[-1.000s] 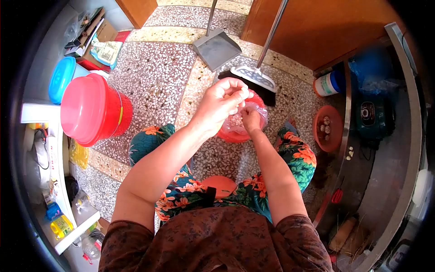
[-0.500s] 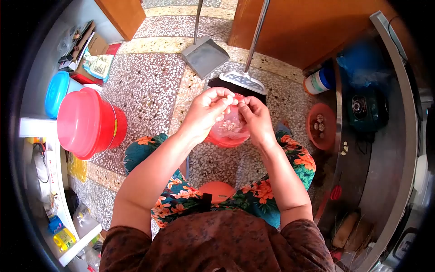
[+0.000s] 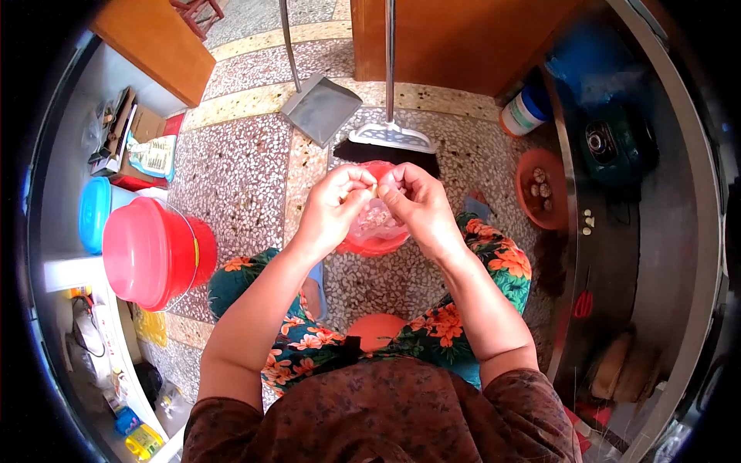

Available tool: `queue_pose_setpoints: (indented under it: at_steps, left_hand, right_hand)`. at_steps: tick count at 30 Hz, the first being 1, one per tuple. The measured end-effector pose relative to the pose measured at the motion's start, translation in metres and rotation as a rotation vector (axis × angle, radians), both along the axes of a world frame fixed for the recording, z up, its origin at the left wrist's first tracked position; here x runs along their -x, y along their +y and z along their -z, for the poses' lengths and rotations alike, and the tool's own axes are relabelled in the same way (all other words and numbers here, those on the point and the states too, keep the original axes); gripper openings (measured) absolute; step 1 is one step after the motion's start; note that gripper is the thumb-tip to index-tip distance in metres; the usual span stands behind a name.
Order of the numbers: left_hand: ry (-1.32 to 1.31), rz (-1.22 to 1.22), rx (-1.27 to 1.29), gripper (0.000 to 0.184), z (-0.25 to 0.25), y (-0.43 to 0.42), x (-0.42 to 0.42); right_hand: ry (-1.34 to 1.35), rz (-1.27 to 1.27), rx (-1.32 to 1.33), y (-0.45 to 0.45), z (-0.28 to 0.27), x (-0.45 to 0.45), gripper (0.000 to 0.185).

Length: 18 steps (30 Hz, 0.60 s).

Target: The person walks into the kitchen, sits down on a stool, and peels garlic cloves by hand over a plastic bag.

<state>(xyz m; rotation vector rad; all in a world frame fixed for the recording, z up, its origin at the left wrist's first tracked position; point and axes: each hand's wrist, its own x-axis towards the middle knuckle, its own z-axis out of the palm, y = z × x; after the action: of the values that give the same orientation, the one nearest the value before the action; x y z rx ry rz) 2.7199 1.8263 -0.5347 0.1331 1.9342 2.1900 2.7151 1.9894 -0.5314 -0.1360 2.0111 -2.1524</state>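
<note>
Both my hands meet at the fingertips above a pink-red basin (image 3: 374, 245). My left hand (image 3: 333, 210) pinches a small pale garlic clove (image 3: 374, 190) between thumb and fingers. From the other side my right hand (image 3: 423, 210) closes thumb and forefinger against the same clove, partly covering it. Inside the basin lies a thin plastic bag (image 3: 377, 226) with whitish papery bits, perhaps garlic skins. To the right, several garlic bulbs (image 3: 540, 190) sit in an orange-red bowl (image 3: 529, 166). A few peeled-looking cloves (image 3: 588, 222) rest on the dark shelf beside it.
A broom (image 3: 394, 137) and grey dustpan (image 3: 323, 108) stand beyond the basin. At left are a lidded red bucket (image 3: 147, 251) and a blue-lidded tub (image 3: 94, 216). Red-handled scissors (image 3: 583, 303) lie on the right shelf, with a dark green appliance (image 3: 617, 147) further back.
The view has shifted slightly, so surroundings sit differently. My hands remain together over the basin; the right hand has turned, its thumb now pressing across the clove.
</note>
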Motion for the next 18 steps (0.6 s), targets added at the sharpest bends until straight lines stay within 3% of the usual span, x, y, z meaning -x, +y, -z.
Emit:
queue_pose_setpoints:
  at_steps: [5,7,13,16,18]
  left_hand:
    - [0.076,0.032,0.007,0.008,0.001,0.0,-0.001]
    - [-0.074,0.062,-0.164,0.007,0.001,-0.002,-0.001]
    - [-0.18,0.149,-0.366,0.007,0.002,-0.007,-0.001]
    - [-0.188,0.143,-0.377,0.007,0.001,-0.007,-0.001]
    - [-0.134,0.139,-0.306,0.007,0.0,-0.006,-0.002]
  right_hand:
    - [-0.035,-0.066,0.093,0.002,-0.012,-0.001,0.009]
    - [-0.073,-0.078,0.149,0.002,-0.013,-0.001,0.008]
    - [-0.122,-0.096,0.263,0.001,-0.016,-0.002,0.007]
    - [-0.161,-0.119,0.277,0.002,-0.016,-0.002,0.008]
    - [-0.017,-0.107,0.179,0.001,-0.012,-0.002,0.009]
